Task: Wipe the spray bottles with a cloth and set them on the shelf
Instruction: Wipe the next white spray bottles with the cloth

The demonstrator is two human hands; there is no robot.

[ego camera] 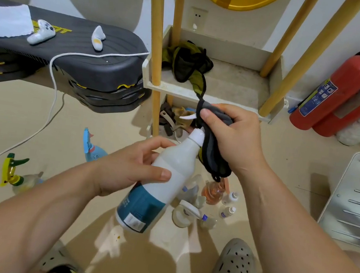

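Holding a white spray bottle (pixel 178 159) tilted in mid-air over the floor, in front of the shelf (pixel 233 86), nozzle end up and away. Gripped round the middle by the left hand (pixel 133 167), thumb across the front, fingers curled behind. Wrapped at the trigger head in a dark grey cloth (pixel 214 157), itself bunched in the right hand (pixel 236 139), fingers closed over it and thumb pressing on top.

Judging by that, midway through wiping this one, working at the head, with body and label possibly left to do. No spray bottle visible on the upper shelf tray yet, only a dark green rag (pixel 188 62). Waiting on the floor: a blue spray bottle (pixel 94 148) and a yellow-green one (pixel 15 174) off to the left, plus a huddle of small bottles (pixel 212 195) just beneath the hands. Most of the job apparently ahead: finishing this wipe, shelving it, then the others.

Further out, stacked dark step boards (pixel 71 53) on the left, red fire extinguishers (pixel 345 94) on the right.
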